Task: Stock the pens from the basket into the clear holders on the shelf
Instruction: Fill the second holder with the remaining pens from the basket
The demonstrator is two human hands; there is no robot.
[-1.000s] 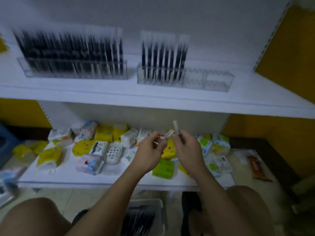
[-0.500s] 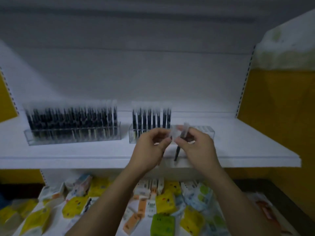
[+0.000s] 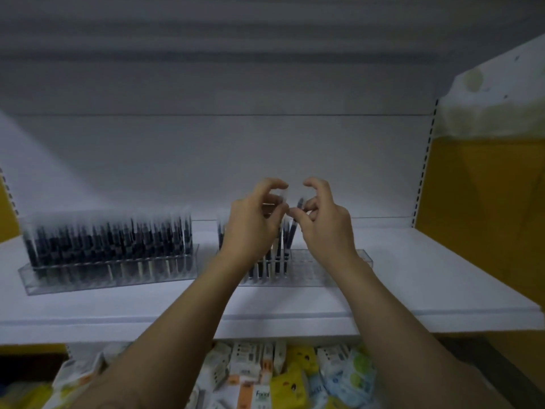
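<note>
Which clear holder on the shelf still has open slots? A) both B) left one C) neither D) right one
D: the right holder has pens only at its left end and bare slots to the right, while the left holder is packed end to end.

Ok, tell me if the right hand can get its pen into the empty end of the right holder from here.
Probably yes. The right hand holds the pen just above the right holder, whose empty slots lie open beneath it; the left hand is over the filled side.
</note>
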